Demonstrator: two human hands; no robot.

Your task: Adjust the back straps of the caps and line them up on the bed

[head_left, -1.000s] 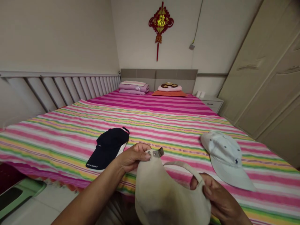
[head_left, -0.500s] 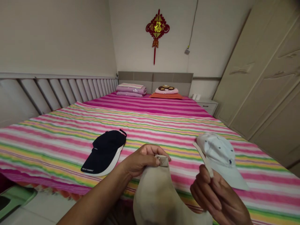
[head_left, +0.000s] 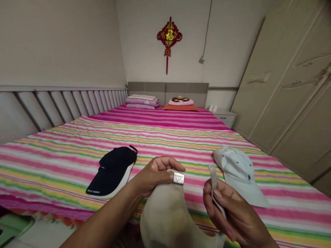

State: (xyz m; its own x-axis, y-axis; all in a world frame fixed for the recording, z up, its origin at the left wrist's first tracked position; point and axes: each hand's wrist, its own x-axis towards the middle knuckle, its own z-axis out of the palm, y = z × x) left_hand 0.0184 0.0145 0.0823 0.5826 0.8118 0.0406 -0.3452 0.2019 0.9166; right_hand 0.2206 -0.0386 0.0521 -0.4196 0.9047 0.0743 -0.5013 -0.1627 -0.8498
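Head view: left hand (head_left: 157,175) pinches the cap (head_left: 165,212) beside its buckle (head_left: 178,178), cap hanging below that hand, while right hand (head_left: 232,205) pinches the strap (head_left: 213,174), which stands near upright, free end up, rightward of the left hand and apart from the buckle.

Beige cap (head_left: 165,213): lower part drops below my view.
Strap (head_left: 212,175): partly covered by the right grip (head_left: 230,206); I can't see where it meets the cap.
Left grip (head_left: 157,175): some fingers lost behind the cap.
Navy cap (head_left: 115,168): small side marking too tiny to read from here.
Green object (head_left: 17,225): cut off at left.
Wardrobe (head_left: 287,86): runs past the right edge.
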